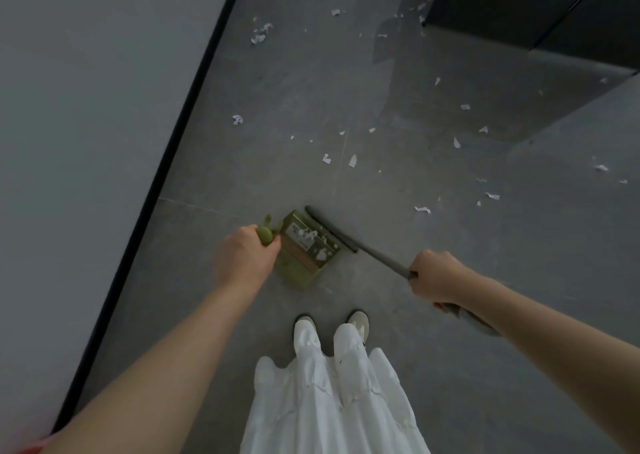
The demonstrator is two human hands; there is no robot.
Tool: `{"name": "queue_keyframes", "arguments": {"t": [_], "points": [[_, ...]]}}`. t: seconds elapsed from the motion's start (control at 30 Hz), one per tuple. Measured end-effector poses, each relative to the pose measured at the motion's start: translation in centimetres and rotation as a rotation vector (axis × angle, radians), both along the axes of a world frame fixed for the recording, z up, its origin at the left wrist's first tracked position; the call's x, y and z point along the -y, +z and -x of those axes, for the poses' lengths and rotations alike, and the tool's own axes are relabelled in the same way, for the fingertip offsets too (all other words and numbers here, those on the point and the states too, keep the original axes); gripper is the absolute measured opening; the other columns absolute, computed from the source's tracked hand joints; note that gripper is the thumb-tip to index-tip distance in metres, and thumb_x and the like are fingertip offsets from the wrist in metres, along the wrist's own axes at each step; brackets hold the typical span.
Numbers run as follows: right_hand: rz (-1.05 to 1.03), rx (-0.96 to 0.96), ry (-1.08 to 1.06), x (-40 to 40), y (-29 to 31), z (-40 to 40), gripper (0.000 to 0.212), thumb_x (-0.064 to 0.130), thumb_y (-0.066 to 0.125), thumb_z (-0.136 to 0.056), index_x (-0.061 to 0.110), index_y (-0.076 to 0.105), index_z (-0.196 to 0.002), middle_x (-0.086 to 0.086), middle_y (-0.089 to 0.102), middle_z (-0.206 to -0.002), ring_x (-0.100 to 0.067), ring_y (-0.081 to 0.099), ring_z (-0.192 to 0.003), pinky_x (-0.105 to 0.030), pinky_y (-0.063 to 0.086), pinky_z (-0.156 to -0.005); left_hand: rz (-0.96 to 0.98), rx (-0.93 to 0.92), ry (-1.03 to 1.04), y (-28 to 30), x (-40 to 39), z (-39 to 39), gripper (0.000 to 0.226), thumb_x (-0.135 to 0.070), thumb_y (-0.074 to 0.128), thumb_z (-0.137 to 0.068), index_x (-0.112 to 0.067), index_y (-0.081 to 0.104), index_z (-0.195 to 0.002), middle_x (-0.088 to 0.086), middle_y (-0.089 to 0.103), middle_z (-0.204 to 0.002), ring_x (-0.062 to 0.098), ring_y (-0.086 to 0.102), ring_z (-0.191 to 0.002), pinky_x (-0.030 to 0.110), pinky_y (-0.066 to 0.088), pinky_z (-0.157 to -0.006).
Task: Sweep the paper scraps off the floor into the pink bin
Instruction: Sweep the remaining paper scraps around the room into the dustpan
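Paper scraps (352, 160) lie scattered over the grey floor (450, 315), most of them beyond the green dustpan (306, 251), some far off by the dark cabinet (540, 13) w/ a few near its base. Dustpan sits on the floor just ahead of the person's shoes (358, 322), close to the black skirting strip (145, 204) along the grey wall (86, 107). Label on the pan's inside is there but too blurred to read. Pan holds a small heap of white scraps (306, 234), plus one bigger scrap nearer its open edge.

Left hand (247, 256) grips the dustpan handle (266, 234), fingers curled round its green top. Right hand (438, 275) is closed round the grey broom handle (384, 256); the black broom head (330, 228) lies on the floor right against the pan's far edge, touching or nearly so.

Nothing sits between pan and the nearest loose scraps, just bare floor w/ a tile seam (341, 162). White trousers (332, 394) fill the bottom centre. A sliver of pink (26, 448) shows at the bottom left corner, by the wall, well away from the dustpan; can't tell if that's the bin
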State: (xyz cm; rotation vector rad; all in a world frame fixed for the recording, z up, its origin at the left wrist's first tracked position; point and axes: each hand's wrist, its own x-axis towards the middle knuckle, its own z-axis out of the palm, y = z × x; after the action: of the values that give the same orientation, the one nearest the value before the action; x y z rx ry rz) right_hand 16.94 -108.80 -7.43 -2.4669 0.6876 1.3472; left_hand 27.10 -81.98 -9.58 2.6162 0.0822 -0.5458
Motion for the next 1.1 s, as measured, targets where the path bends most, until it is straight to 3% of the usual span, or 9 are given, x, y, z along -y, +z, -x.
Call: {"name": "queue_keyframes", "arguments": {"t": [0.1, 0.23, 0.47, 0.6, 0.73, 0.9, 1.03, 1.1], "points": [[0.027, 0.022, -0.062, 0.2, 0.1, 0.4, 0.018, 0.011, 0.045, -0.08, 0.006, 0.061, -0.088, -0.01, 0.063, -0.063, -0.019, 0.058, -0.035, -0.03, 0.056, -0.046, -0.014, 0.018, -0.043, 0.4, -0.5, 0.7, 0.031, -0.04, 0.065, -0.082, -0.009, 0.066, -0.08, 0.018, 0.068, -0.078, 0.037, 0.064, -0.078, 0.036, 0.047, -0.061], [0.049, 0.026, -0.114, 0.1, 0.0, -0.1, 0.006, 0.008, 0.049, -0.085, 0.004, 0.053, -0.081, -0.013, 0.061, -0.069, -0.021, 0.058, -0.041, -0.025, 0.047, -0.038, -0.036, 0.009, -0.042, 0.5, -1.7, 1.4, 0.028, -0.038, 0.066, -0.082, -0.01, 0.066, -0.079, 0.017, 0.068, -0.078, 0.037, 0.064, -0.079, 0.035, 0.044, -0.06], [-0.015, -0.011, -0.146, -2.6, -0.6, 1.7, 0.014, 0.007, 0.046, -0.086, 0.009, 0.043, -0.073, -0.01, 0.055, -0.072, -0.02, 0.057, -0.042, -0.024, 0.044, -0.035, -0.021, 0.029, -0.033, 0.0, -2.4, 2.5, 0.03, -0.035, 0.066, -0.083, -0.006, 0.067, -0.08, 0.019, 0.068, -0.078, 0.038, 0.064, -0.078, 0.035, 0.042, -0.06], [-0.086, -0.04, -0.118, -4.3, -1.4, 3.1, 0.013, 0.009, 0.046, -0.084, 0.007, 0.049, -0.072, -0.012, 0.059, -0.074, -0.02, 0.061, -0.044, -0.024, 0.045, -0.038, -0.013, 0.03, -0.04, 0.2, -1.8, 2.9, 0.03, -0.034, 0.066, -0.085, -0.005, 0.067, -0.082, 0.019, 0.068, -0.079, 0.037, 0.063, -0.079, 0.032, 0.038, -0.06], [-0.133, -0.03, -0.088, -5.2, -0.7, 2.5, 0.021, 0.012, 0.047, -0.084, 0.002, 0.064, -0.091, -0.01, 0.065, -0.075, -0.016, 0.054, -0.041, -0.031, 0.054, -0.049, -0.01, 0.05, -0.051, 0.3, -1.4, 2.7, 0.029, -0.034, 0.066, -0.085, -0.006, 0.066, -0.081, 0.019, 0.068, -0.079, 0.038, 0.063, -0.079, 0.03, 0.035, -0.059], [-0.15, 0.01, -0.144, -3.3, 1.0, 2.1, 0.021, 0.012, 0.046, -0.084, 0.001, 0.064, -0.084, -0.009, 0.065, -0.061, -0.017, 0.059, -0.036, -0.028, 0.057, -0.049, 0.021, 0.047, -0.05, 0.1, -1.0, 2.3, 0.028, -0.033, 0.066, -0.084, -0.006, 0.065, -0.079, 0.019, 0.067, -0.077, 0.038, 0.063, -0.077, 0.032, 0.038, -0.057], [-0.148, 0.042, -0.225, -0.7, 2.7, 2.7, 0.021, 0.012, 0.045, -0.085, 0.007, 0.064, -0.078, 0.0, 0.057, -0.04, -0.016, 0.057, -0.035, -0.029, 0.058, -0.058, 0.057, 0.061, -0.045, 0.1, -0.1, 2.2, 0.028, -0.033, 0.067, -0.084, -0.005, 0.067, -0.079, 0.021, 0.067, -0.078, 0.04, 0.063, -0.078, 0.037, 0.043, -0.06], [-0.147, 0.062, -0.287, 0.2, 3.1, 2.9, 0.022, 0.012, 0.045, -0.086, 0.004, 0.065, -0.08, -0.004, 0.059, -0.044, -0.017, 0.056, -0.034, -0.03, 0.057, -0.057, 0.083, 0.063, -0.013, 0.2, 0.6, 2.1, 0.029, -0.034, 0.068, -0.083, -0.006, 0.067, -0.078, 0.021, 0.067, -0.078, 0.04, 0.063, -0.077, 0.038, 0.044, -0.061]]}}
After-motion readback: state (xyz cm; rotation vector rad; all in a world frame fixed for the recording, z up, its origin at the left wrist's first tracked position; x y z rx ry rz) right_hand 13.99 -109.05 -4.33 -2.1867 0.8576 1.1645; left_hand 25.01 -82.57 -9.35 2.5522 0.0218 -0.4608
